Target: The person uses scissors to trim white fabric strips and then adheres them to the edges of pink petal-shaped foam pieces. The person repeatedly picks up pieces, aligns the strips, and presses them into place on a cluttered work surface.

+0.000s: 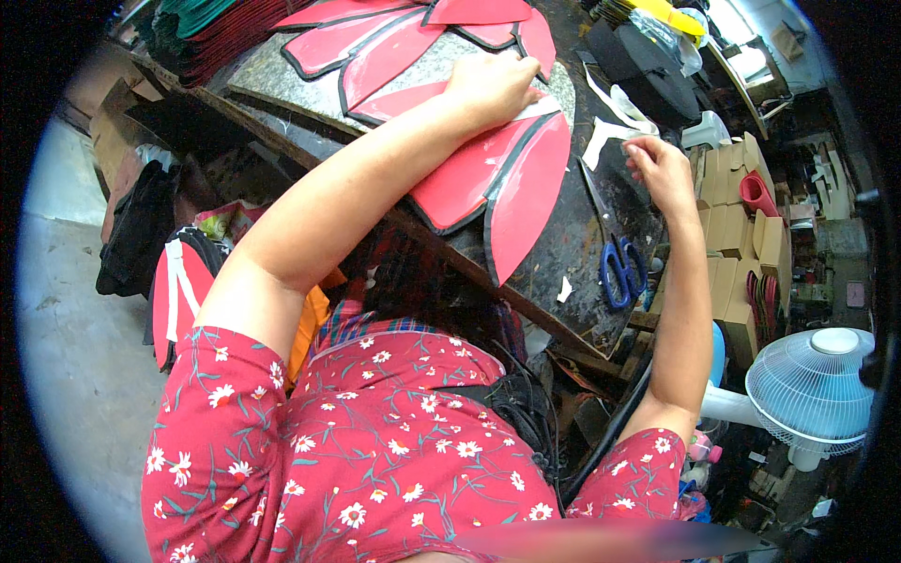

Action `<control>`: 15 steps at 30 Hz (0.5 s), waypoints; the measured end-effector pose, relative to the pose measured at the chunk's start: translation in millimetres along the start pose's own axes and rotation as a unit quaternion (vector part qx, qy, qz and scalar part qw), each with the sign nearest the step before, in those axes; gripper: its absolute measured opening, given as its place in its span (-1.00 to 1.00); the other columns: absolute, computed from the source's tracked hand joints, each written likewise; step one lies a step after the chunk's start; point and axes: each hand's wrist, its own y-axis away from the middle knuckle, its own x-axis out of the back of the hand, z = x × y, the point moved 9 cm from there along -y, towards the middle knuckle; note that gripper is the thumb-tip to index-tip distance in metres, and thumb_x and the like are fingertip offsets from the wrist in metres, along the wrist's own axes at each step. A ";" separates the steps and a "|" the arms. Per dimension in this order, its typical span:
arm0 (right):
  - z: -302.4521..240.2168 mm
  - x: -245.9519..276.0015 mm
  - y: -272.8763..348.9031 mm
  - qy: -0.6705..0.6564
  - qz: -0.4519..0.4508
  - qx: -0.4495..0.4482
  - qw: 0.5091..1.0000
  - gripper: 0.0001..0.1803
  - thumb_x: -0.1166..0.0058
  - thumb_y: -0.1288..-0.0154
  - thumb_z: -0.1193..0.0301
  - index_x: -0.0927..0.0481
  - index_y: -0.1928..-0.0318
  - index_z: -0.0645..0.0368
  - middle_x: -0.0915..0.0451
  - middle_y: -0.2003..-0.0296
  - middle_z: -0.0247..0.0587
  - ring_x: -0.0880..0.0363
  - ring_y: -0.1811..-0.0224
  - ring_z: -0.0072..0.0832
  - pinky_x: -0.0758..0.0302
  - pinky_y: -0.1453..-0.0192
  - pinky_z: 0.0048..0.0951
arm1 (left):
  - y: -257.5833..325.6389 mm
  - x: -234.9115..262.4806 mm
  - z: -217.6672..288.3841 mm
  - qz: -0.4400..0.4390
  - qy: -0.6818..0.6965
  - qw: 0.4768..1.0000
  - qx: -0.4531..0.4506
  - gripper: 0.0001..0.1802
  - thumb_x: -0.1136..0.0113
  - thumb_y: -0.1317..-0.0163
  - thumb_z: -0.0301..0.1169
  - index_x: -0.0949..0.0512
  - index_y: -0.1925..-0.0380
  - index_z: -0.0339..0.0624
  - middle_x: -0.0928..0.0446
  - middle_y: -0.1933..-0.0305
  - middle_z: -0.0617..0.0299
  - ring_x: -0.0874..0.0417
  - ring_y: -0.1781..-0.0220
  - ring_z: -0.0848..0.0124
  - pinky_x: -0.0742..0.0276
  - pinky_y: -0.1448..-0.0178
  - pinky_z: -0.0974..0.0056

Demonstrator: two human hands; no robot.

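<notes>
My left hand is closed and rests on a red, black-edged petal-shaped panel on the workbench. A short white strip lies across the panel beside my knuckles; what my fingers grip, if anything, is hidden beneath them. Off to the right, my right hand hovers over the bench with fingers loosely curled and apart, and I see nothing in them. White cut scraps lie close to its fingertips. Scissors with blue handles lie on the dark bench below that hand, blades pointing away.
More red panels overlap on a grey stone slab. A stack of dark red and green sheets stands at far left. A black roll is at the back right, cardboard boxes and a fan at the right.
</notes>
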 end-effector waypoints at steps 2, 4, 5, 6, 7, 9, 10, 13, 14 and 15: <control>7.5 -1.5 -17.2 0.009 0.023 -0.002 1.000 -0.78 -0.12 -0.37 0.31 -0.73 0.10 0.09 -0.71 0.42 -0.28 -0.65 0.46 -0.57 -0.56 0.27 -0.44 | 0.4 1.8 2.5 0.020 -0.010 1.000 -0.010 -0.65 -0.25 -0.25 -0.07 -0.60 0.16 -0.10 -0.68 0.20 0.01 -0.75 0.19 0.05 -0.66 0.15 -0.03; 11.2 3.3 -30.5 0.068 0.056 -0.003 0.996 -0.78 -0.12 -0.36 0.28 -0.73 0.07 -0.01 -0.74 0.34 -0.23 -0.72 0.33 -0.40 -0.58 0.14 -0.32 | 0.7 2.8 4.1 0.033 -0.018 0.999 -0.016 -0.67 -0.24 -0.25 -0.11 -0.60 0.16 -0.10 -0.68 0.20 0.01 -0.76 0.20 0.06 -0.66 0.16 -0.02; 9.5 7.0 -35.8 0.104 0.085 0.004 0.991 -0.78 -0.12 -0.35 0.27 -0.73 0.06 -0.04 -0.75 0.32 -0.22 -0.73 0.29 -0.36 -0.58 0.11 -0.29 | 0.5 2.6 4.2 0.033 -0.026 0.999 -0.016 -0.69 -0.23 -0.25 -0.13 -0.60 0.16 -0.10 -0.68 0.21 0.01 -0.76 0.20 0.06 -0.66 0.16 -0.01; 7.0 11.1 -39.6 0.139 0.112 0.012 0.984 -0.77 -0.12 -0.35 0.27 -0.72 0.05 -0.07 -0.75 0.29 -0.21 -0.73 0.25 -0.32 -0.58 0.07 -0.25 | 0.6 3.4 4.5 0.038 -0.026 0.999 -0.017 -0.70 -0.22 -0.26 -0.15 -0.60 0.16 -0.10 -0.68 0.21 0.01 -0.76 0.20 0.06 -0.66 0.16 -0.01; 9.6 10.8 -43.8 0.168 0.115 -0.010 0.979 -0.76 -0.14 -0.33 0.25 -0.72 0.03 -0.12 -0.75 0.23 -0.19 -0.70 0.09 -0.22 -0.58 -0.01 -0.18 | 0.9 2.9 4.6 0.036 -0.029 0.999 -0.015 -0.71 -0.21 -0.26 -0.17 -0.61 0.16 -0.11 -0.68 0.21 0.01 -0.76 0.20 0.06 -0.66 0.17 -0.01; 1.1 4.1 -52.3 0.279 0.114 0.013 0.954 -0.75 -0.14 -0.32 0.25 -0.73 0.02 -0.15 -0.75 0.20 -0.21 -0.67 0.05 -0.19 -0.58 -0.02 -0.16 | 1.2 2.7 4.2 0.031 -0.025 0.999 -0.010 -0.73 -0.17 -0.28 -0.18 -0.59 0.18 -0.13 -0.68 0.22 0.01 -0.75 0.20 0.05 -0.66 0.16 -0.01; -2.8 -0.1 -55.9 0.333 0.112 0.024 0.936 -0.74 -0.14 -0.31 0.26 -0.73 0.02 -0.16 -0.75 0.18 -0.21 -0.66 0.03 -0.18 -0.58 -0.03 -0.15 | 1.3 3.0 4.0 0.030 -0.020 0.999 -0.005 -0.73 -0.15 -0.31 -0.18 -0.57 0.19 -0.15 -0.67 0.22 0.01 -0.75 0.21 0.03 -0.65 0.16 -0.02; 7.0 -10.5 -67.7 0.403 0.073 -0.019 0.912 -0.72 -0.17 -0.25 0.29 -0.74 0.03 -0.17 -0.74 0.12 -0.20 -0.62 -0.02 -0.13 -0.57 -0.04 -0.09 | 1.1 4.3 4.6 0.024 -0.017 1.000 0.003 -0.77 -0.12 -0.29 -0.27 -0.60 0.21 -0.16 -0.69 0.24 -0.01 -0.76 0.21 0.04 -0.66 0.16 -0.01; 13.8 -11.9 -70.9 0.416 0.059 -0.041 0.907 -0.72 -0.18 -0.24 0.30 -0.74 0.03 -0.17 -0.74 0.12 -0.20 -0.62 -0.02 -0.13 -0.57 -0.04 -0.08 | 0.8 4.3 4.9 0.019 -0.021 1.000 0.005 -0.79 -0.12 -0.27 -0.31 -0.62 0.21 -0.16 -0.69 0.24 -0.01 -0.77 0.21 0.05 -0.67 0.17 0.00; 19.5 -8.2 -72.5 0.399 0.072 -0.059 0.912 -0.68 -0.21 -0.22 0.21 -0.72 0.00 -0.15 -0.74 0.13 -0.16 -0.65 -0.03 -0.19 -0.55 -0.11 -0.08 | 0.6 5.3 5.3 0.021 -0.018 1.000 0.005 -0.79 -0.11 -0.26 -0.33 -0.62 0.21 -0.17 -0.70 0.26 -0.01 -0.77 0.22 0.05 -0.67 0.17 0.00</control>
